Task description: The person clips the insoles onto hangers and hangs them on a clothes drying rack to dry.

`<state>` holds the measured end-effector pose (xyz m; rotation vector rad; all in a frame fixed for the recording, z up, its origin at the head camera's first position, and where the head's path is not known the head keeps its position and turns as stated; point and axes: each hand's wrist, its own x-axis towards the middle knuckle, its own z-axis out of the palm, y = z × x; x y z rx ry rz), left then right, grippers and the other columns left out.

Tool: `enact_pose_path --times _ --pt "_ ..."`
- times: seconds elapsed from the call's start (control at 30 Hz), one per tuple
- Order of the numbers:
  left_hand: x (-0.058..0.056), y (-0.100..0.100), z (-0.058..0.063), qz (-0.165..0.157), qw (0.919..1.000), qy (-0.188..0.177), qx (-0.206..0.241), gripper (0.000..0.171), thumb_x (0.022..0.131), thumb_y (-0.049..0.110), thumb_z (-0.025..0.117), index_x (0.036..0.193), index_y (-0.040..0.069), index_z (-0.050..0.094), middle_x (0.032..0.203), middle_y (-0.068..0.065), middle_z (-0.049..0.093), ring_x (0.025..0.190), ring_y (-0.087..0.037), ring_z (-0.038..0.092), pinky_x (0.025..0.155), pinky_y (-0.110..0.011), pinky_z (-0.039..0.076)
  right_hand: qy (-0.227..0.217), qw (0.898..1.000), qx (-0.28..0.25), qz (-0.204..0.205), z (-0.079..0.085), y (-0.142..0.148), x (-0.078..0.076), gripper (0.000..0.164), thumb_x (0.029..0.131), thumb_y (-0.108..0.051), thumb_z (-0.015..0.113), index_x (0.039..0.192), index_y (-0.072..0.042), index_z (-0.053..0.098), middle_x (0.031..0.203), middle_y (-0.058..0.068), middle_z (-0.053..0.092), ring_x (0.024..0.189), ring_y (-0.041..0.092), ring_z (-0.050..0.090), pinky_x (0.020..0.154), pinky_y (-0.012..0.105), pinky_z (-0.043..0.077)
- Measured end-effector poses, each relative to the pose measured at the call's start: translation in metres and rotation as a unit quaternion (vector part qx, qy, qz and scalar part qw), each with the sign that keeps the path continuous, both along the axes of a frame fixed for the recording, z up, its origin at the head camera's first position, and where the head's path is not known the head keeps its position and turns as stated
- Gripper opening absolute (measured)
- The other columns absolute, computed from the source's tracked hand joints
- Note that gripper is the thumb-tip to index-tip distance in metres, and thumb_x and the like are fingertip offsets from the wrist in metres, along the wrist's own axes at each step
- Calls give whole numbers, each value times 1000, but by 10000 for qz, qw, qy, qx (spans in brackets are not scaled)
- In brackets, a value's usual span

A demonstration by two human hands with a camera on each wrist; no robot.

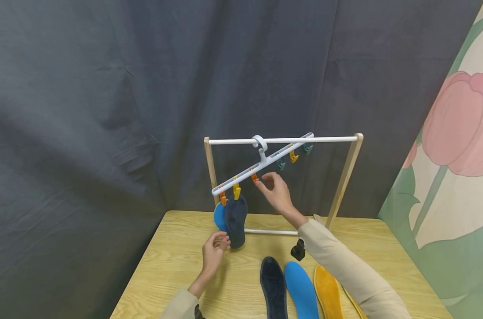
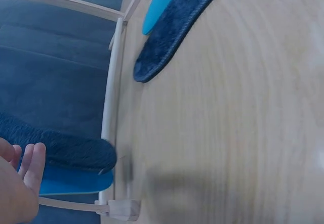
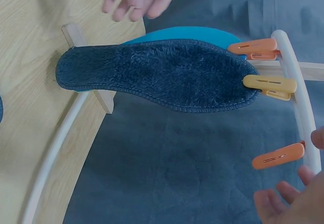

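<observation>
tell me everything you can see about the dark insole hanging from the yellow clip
The dark insole is navy, with a fuzzy, plush-looking face and a stitched edge. It hangs lengthwise, broader rounded end up, narrower end down. The yellow clip on the tilted white hanger pinches its upper end. It overlaps a blue insole behind it; whether the two touch is unclear. The left hand is beside its lower part, fingers apart from it in the right wrist view.

Hanging blue insole [image 1: 219,216] partly hidden behind dark insole [image 1: 236,220]; yellow insole [image 1: 327,292] on the surface [image 1: 161,266] cut off by head view's lower edge.
</observation>
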<state>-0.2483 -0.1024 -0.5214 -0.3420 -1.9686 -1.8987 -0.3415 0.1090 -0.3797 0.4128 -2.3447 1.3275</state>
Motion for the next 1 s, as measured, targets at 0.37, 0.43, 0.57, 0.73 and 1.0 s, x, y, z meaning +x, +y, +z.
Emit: enact_pose_path --times 0.37,0.43,0.57,0.73,1.0 --pt "14 21 -19 -450 9965 -542 -454 16 81 -16 50 95 -10 57 86 -25 58 70 -25 62 60 -43 51 -98 9992 47 395 1 0 -1 38 84 -29 61 113 -6 54 113 7 54 103 28 51 84 41 44" --pt "16 24 -21 -498 9956 -634 -480 14 82 -13 51 95 -10 57 86 -25 58 69 -21 61 59 -40 52 -103 9990 24 441 2 -1 -2 37 84 -29 61 112 -7 55 112 6 54 103 27 51 83 41 44" --pt "17 27 -25 -505 9940 -818 -531 12 83 -10 53 94 -10 57 85 -27 57 68 -17 60 56 -28 52 -53 9986 26 523 3 -4 -2 32 84 -29 61 108 -8 58 108 5 55 100 24 52 83 41 44" --pt "7 28 -48 -511 9920 -933 -681 13 84 -6 54 96 -8 58 86 -25 58 70 -20 61 57 -36 52 -33 9983 5 586 4 -5 -2 28 84 -28 60 105 -8 59 107 6 54 99 27 52 83 43 44" --pt "10 35 -71 -544 9779 -1176 -1640 16 82 -1 58 97 -7 60 84 -10 61 70 -26 61 54 -23 50 -219 9983 73 530 4 -6 0 23 84 -26 61 101 -11 59 103 4 60 95 24 57 82 42 45"
